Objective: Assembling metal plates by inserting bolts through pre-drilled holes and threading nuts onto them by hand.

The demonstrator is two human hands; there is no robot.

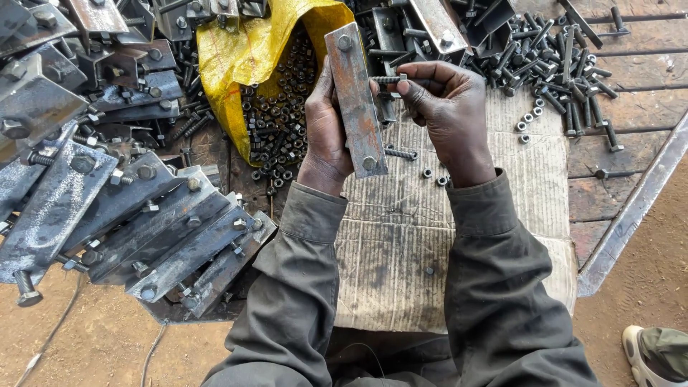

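Steel plate (355, 97), a narrow flat bar with a bolt head at each end, stands nearly upright over the cardboard sheet (401, 236), gripped along its left edge by the left hand (324, 132). Just right of it, the right hand (448, 107) pinches a bolt (385, 79) whose tip meets the bar's upper part. Another bolt (401, 153) juts from the bar lower down. Behind, a yellow sack (236, 57) spills dark nuts. Assembled plates (165, 229) pile up at left; loose bolts (559, 50) lie far right.
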